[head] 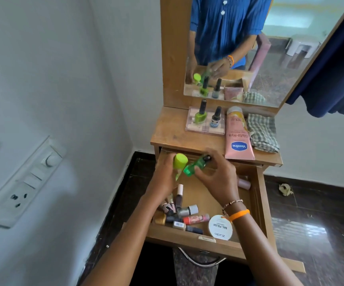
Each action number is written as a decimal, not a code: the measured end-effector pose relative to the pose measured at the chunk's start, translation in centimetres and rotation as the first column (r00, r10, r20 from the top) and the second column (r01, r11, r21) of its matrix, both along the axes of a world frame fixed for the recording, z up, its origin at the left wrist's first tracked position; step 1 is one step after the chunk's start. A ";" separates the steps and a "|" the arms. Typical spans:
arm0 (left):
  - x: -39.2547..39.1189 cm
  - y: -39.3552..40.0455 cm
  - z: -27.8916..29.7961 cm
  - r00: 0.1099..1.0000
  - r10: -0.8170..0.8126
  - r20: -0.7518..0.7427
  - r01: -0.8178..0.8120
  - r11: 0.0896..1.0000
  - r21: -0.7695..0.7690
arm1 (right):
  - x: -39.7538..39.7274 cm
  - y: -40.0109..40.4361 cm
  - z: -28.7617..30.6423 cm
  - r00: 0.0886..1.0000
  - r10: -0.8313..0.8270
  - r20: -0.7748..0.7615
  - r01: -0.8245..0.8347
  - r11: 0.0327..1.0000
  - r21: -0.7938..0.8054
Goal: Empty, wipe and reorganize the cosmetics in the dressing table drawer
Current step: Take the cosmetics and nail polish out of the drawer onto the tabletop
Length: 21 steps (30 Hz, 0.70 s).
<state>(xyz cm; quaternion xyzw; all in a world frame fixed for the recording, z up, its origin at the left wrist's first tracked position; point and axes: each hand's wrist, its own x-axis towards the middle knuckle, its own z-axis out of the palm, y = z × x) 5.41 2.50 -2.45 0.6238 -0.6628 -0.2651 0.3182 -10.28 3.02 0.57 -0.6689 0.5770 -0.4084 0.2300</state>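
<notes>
Both my forearms reach forward over the open wooden drawer [261,195] of the dressing desk [171,129], hands raised just above its back half. My left hand [164,172] has its grip curled round a lime-green round cap [180,161], which sticks up above my fingers. My right hand [218,178], wrist bent inward with an orange band [239,214] and a bead bracelet on it, has its grip pinched on a small translucent green bottle [195,165]; the bottle lies tilted, its dark neck pointing up and to the right, its base close beside the cap.

Below my arms, at the front of the drawer, lies a jumble of small nail polish bottles [179,213], a red lip balm stick [195,219] and a round white tub labelled nail polish [220,227]. A pale pink bottle [244,183] lies near the right wall.

On the desk top stand a lime-green nail polish bottle [201,115] and a grey-blue nail polish bottle [215,118] on a clear flat case [191,126], beside a peach Vaseline tube [238,137] and a folded checked cloth [262,133]. The mirror [290,58] above shows them back.
</notes>
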 end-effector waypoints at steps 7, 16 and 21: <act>1.3 -3.7 5.9 0.937 0.216 -0.274 -0.273 0.943 -0.191 | 4.0 -5.2 3.3 0.974 0.050 0.219 -0.035 0.997 -0.072; 0.4 -6.5 5.1 0.919 0.272 -0.287 -0.326 0.931 -0.163 | 5.3 -8.7 1.4 0.997 0.067 0.032 -0.065 0.996 -0.062; 0.4 -7.1 4.5 0.922 0.304 -0.240 -0.343 0.929 -0.138 | 5.4 -8.9 0.7 0.995 0.066 0.078 -0.064 0.997 -0.032</act>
